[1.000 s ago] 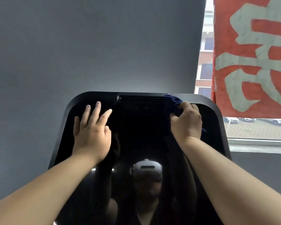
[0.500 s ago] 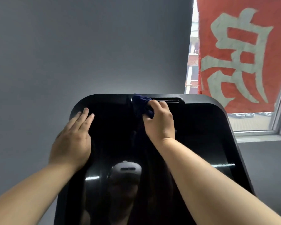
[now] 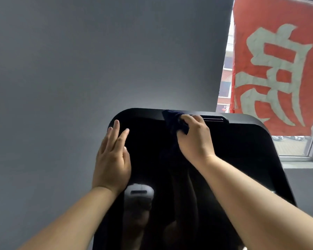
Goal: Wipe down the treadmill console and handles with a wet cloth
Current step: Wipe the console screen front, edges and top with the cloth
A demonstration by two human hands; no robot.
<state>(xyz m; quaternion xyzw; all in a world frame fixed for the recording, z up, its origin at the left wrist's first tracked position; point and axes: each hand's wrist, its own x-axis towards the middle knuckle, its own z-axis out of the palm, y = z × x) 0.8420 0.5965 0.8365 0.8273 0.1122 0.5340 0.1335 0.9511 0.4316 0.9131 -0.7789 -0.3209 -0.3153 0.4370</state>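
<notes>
The right hand (image 3: 195, 139) is grasping the cloth (image 3: 172, 120) at the console (image 3: 242, 150) top edge; the left hand (image 3: 112, 159) is lying flat, fingers released, near the left edge.

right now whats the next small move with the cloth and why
Probably slide the right hand and its dark blue cloth leftward along the console top edge. The cloth sits mid-edge, and the strip toward the flat left hand looks unreached.

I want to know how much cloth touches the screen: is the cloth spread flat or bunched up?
Bunched up. The dark blue cloth is wadded in the right hand at the console's top edge.
</notes>
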